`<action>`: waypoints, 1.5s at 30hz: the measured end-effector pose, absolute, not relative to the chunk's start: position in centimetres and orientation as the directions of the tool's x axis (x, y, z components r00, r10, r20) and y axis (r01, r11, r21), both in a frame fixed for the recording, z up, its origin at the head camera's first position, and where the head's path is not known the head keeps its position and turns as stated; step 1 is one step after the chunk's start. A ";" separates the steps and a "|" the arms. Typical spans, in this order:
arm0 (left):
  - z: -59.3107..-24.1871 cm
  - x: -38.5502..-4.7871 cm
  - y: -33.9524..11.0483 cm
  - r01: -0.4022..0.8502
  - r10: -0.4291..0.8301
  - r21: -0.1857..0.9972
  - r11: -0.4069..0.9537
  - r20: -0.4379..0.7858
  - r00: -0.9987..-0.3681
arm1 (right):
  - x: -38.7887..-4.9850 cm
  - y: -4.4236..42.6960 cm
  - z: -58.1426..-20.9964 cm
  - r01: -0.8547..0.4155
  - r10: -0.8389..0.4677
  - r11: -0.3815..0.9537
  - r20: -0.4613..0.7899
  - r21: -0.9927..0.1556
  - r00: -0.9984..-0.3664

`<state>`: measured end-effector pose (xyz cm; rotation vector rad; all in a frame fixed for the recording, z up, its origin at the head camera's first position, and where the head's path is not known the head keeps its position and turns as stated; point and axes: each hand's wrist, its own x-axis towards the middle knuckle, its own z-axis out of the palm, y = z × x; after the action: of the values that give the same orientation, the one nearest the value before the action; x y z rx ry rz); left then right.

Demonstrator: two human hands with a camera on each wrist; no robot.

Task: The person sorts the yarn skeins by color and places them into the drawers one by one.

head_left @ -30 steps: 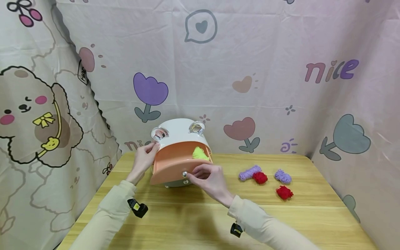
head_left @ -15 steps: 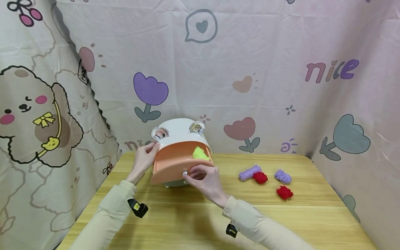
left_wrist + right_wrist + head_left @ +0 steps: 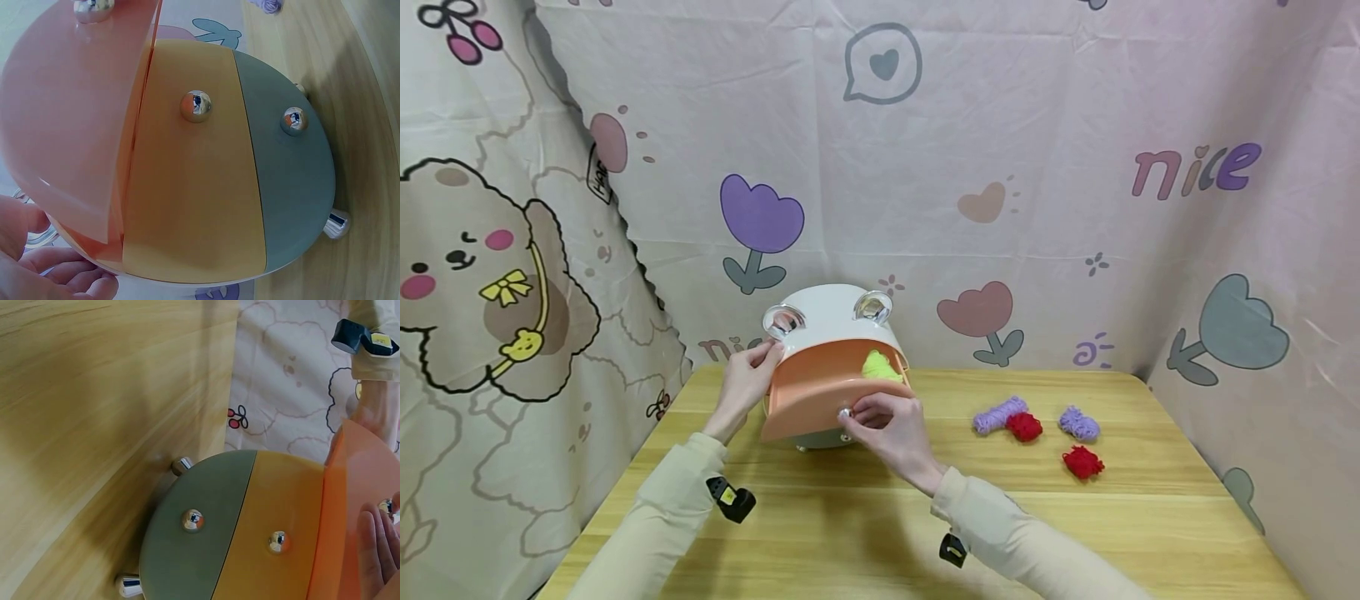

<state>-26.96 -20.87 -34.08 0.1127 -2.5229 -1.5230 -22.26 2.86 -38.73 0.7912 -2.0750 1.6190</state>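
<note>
A small toy-like drawer cabinet point(image 3: 835, 315) with a white top and two shiny silver ears stands on the table. Its orange top drawer point(image 3: 808, 408) is pulled out, with a yellow-green yarn bundle point(image 3: 880, 368) inside at the right. My left hand point(image 3: 747, 382) grips the cabinet's upper left side, just below the ear. Between the thumb and fingers of my right hand point(image 3: 895, 429) is the drawer's silver knob point(image 3: 845, 414). Below it, the yellow middle drawer point(image 3: 194, 181) and grey-green bottom drawer point(image 3: 290, 169) are closed.
Right of the cabinet, two purple yarn bundles point(image 3: 998, 414) and two red yarn bundles point(image 3: 1082, 462) lie on the wooden table point(image 3: 820, 525). A printed curtain point(image 3: 880, 183) hangs behind and at both sides. Short silver feet point(image 3: 337, 224) hold up the cabinet.
My right hand has shifted slightly left and closed its fingertips around the knob. The drawer looks nearly the same, and my left hand has stayed in place.
</note>
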 end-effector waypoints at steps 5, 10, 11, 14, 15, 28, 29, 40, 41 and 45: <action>-34.1 -27.0 -20.9 0.039 -0.167 0.880 0.473 0.133 -0.977 | -22.7 2.8 -38.6 -0.622 -0.180 0.185 0.596 -0.761 -0.783; -34.1 -27.0 -20.8 0.040 -0.167 0.880 0.474 0.134 -0.977 | -23.3 2.5 -38.5 -0.591 -0.165 0.202 0.568 -0.781 -0.807; -34.1 -27.0 -20.8 0.038 -0.166 0.879 0.476 0.132 -0.977 | -23.5 2.5 -38.4 -0.586 -0.163 0.210 0.563 -0.782 -0.810; -34.0 -26.9 -20.8 0.030 -0.165 0.877 0.480 0.124 -0.978 | -23.9 2.4 -38.4 -0.581 -0.159 0.233 0.559 -0.780 -0.814; -34.0 -26.9 -20.8 0.028 -0.165 0.875 0.483 0.122 -0.979 | -24.0 2.3 -38.3 -0.579 -0.157 0.237 0.558 -0.780 -0.815; -34.0 -26.9 -20.9 0.026 -0.168 0.875 0.484 0.123 -0.978 | -25.6 1.3 -38.1 -0.560 -0.130 0.263 0.546 -0.786 -0.828; -34.0 -26.9 -20.9 0.026 -0.168 0.874 0.486 0.122 -0.978 | -25.7 1.3 -38.1 -0.561 -0.130 0.266 0.547 -0.784 -0.827; -34.2 -27.1 -20.9 0.047 -0.179 0.863 0.503 0.157 -0.971 | -26.7 0.8 -38.1 -0.567 -0.126 0.285 0.557 -0.772 -0.821; -34.2 -27.1 -20.9 0.048 -0.180 0.863 0.503 0.158 -0.971 | -26.8 0.7 -38.0 -0.566 -0.122 0.290 0.556 -0.772 -0.822; -34.1 -27.0 -20.9 0.046 -0.184 0.864 0.502 0.158 -0.970 | -27.2 0.5 -38.0 -0.564 -0.108 0.311 0.561 -0.765 -0.821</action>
<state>-26.99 -20.86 -34.13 0.1184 -2.5157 -1.4575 -27.16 0.48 -37.96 0.5975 -2.1772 1.5205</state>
